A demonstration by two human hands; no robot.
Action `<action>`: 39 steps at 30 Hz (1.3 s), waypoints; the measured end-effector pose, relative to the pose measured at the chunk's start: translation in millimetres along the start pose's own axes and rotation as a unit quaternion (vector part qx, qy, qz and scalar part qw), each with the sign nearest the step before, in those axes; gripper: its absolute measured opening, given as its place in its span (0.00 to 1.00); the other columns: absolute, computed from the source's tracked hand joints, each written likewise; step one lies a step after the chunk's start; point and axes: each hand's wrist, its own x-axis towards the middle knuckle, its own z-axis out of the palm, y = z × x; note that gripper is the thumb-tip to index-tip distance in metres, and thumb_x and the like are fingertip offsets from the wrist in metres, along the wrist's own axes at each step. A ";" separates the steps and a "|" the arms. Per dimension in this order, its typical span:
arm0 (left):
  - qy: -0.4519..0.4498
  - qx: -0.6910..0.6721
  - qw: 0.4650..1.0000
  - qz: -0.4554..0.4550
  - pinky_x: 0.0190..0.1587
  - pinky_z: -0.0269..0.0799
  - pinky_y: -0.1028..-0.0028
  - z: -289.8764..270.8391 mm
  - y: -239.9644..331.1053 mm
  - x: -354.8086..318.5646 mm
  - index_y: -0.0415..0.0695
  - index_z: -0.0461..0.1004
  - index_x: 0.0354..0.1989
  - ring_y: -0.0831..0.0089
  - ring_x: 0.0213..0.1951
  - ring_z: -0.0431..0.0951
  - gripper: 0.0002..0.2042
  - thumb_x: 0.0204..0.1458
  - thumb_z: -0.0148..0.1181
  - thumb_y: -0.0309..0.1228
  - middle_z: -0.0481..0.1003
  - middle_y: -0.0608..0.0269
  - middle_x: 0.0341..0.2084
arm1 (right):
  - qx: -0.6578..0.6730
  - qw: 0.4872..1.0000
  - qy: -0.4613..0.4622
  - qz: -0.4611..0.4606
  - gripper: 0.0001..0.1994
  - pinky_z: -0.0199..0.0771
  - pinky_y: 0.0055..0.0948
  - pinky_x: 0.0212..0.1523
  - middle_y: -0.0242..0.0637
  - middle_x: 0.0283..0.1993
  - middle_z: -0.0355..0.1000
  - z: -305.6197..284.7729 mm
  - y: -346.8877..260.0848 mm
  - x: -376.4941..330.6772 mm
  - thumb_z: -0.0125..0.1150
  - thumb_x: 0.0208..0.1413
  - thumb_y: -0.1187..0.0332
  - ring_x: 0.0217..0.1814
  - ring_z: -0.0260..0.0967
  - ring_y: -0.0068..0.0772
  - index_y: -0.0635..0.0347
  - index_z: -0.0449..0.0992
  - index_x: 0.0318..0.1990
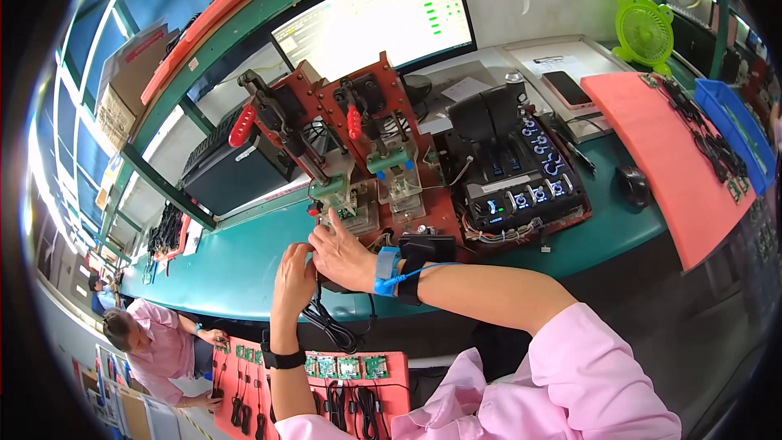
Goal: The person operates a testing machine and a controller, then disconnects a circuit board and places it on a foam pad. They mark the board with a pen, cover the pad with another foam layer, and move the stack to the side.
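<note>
My left hand (293, 281) is closed in front of the left test fixture (330, 187). A looped black cable (330, 327) hangs beside its wrist, and a dark bit shows between my two hands. Close against it, my right hand (342, 257) has its index finger stretched toward a green circuit board (346, 212) in the fixture's clear holder. The other right fingers are curled, and what they hold is hidden. A blue wrist strap (387, 270) with a blue cord sits on my right wrist. The fixture's red-handled clamp (243, 126) is raised.
A second fixture (399, 171) and a black control box with lit knobs (521, 187) stand to the right. Behind is a lit monitor (375, 24). Boards with cables lie on red mats, one at right (652, 147), one below (399, 391). A co-worker (155, 342) works at the lower left.
</note>
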 end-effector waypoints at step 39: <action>-0.030 0.173 0.981 0.085 0.56 0.47 0.50 -0.5 51.8 -13.9 0.43 0.69 0.41 0.61 0.59 0.53 0.16 0.39 0.48 0.20 0.60 0.61 0.53 | 0.262 0.941 -0.024 0.214 0.30 0.67 0.39 0.20 0.45 0.20 0.69 -34.1 -14.6 -81.8 0.55 0.43 0.67 0.19 0.68 0.45 0.69 0.53 0.55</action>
